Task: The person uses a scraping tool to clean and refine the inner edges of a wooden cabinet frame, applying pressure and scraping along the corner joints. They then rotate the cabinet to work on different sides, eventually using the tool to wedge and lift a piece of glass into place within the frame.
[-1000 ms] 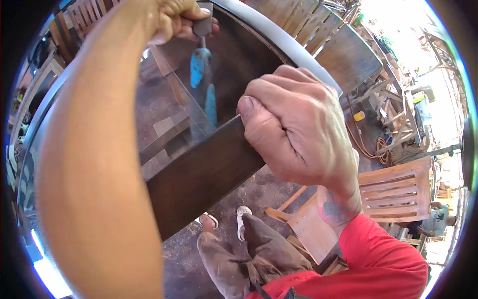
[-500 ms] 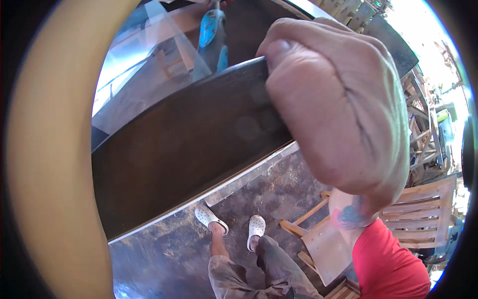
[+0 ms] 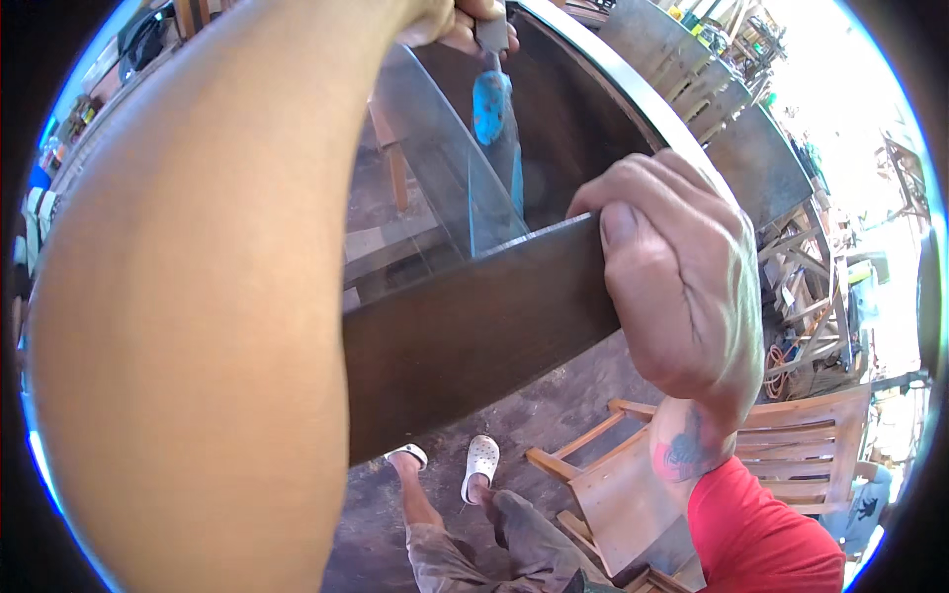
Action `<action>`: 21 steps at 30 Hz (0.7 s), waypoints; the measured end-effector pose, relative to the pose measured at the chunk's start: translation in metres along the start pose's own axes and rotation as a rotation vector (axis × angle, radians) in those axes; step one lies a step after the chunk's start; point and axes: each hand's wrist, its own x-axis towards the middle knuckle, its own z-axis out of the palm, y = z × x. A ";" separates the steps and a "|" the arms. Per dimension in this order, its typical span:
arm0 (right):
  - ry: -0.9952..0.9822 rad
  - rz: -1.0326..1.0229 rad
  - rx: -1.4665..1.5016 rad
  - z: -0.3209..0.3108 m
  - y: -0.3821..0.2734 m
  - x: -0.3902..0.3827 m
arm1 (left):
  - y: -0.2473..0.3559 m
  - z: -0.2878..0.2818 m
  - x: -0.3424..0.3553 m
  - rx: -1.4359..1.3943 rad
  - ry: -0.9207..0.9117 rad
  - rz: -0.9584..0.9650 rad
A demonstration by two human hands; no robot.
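My left arm crosses the left side, and my left hand (image 3: 463, 28) at the top is closed around a small tool (image 3: 489, 104). That tool has a greyish upper part, a thin neck and a rounded blue end; its exact kind is unclear. A blue reflection shows below it beside a clear glass pane (image 3: 435, 148). My right hand (image 3: 687, 287) grips the top edge of a dark brown wooden board (image 3: 474, 346), thumb toward me and fingers bent over the far side. Board and pane meet near the tool, and a dark wooden surface (image 3: 563, 99) extends behind.
A slatted wooden chair (image 3: 791, 450) lies on the floor at the lower right. White clogs (image 3: 481, 466) are on my feet below the board. Dark panels (image 3: 761, 163) and stacked wooden pieces (image 3: 816, 257) stand at the right. Assorted items line the far left.
The view has shifted, so more of my left hand, the tool and the dark surface shows. The board and right hand appear lower and smaller. Both hands keep their grip.
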 end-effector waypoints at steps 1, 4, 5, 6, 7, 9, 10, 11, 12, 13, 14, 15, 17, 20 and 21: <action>-0.018 0.012 -0.002 0.004 0.005 -0.005 | 0.001 0.001 -0.004 -0.013 0.001 0.005; -0.075 0.027 -0.038 0.009 0.002 -0.016 | -0.004 -0.005 -0.011 -0.039 -0.053 -0.018; -0.076 0.008 -0.027 0.010 -0.004 -0.017 | -0.014 -0.008 0.001 -0.033 -0.035 -0.043; -0.108 0.017 -0.024 0.006 -0.004 -0.007 | -0.018 -0.011 0.023 -0.035 -0.032 -0.082; -0.141 0.025 -0.020 0.003 -0.005 0.002 | -0.032 -0.023 0.042 -0.200 -0.037 -0.055; -0.180 0.063 -0.050 -0.007 0.002 0.004 | -0.029 0.001 0.028 -0.280 0.005 0.069; -0.209 0.084 -0.055 -0.010 -0.001 0.007 | -0.023 0.002 0.020 -0.289 0.017 0.070; -0.221 0.073 -0.054 -0.012 -0.003 0.010 | -0.018 0.004 0.014 -0.318 0.057 0.077; -0.225 0.088 -0.048 -0.014 -0.005 0.014 | -0.011 0.001 0.009 -0.343 0.104 0.085; -0.241 0.106 -0.051 -0.016 -0.006 0.017 | -0.009 0.000 0.009 -0.365 0.117 0.079; -0.236 0.109 -0.047 -0.017 -0.007 0.020 | -0.007 -0.001 0.009 -0.434 0.124 0.087; -0.255 0.093 -0.038 -0.016 -0.007 0.024 | -0.002 -0.004 0.006 -0.493 0.142 0.094; -0.256 0.118 -0.048 -0.018 -0.009 0.028 | 0.008 -0.008 0.000 -0.605 0.163 0.111; -0.271 0.198 0.040 -0.011 -0.013 0.025 | 0.005 -0.015 0.005 -0.687 0.177 0.140; -0.165 0.291 0.132 -0.007 -0.010 0.015 | 0.008 -0.013 -0.003 -0.731 0.238 0.068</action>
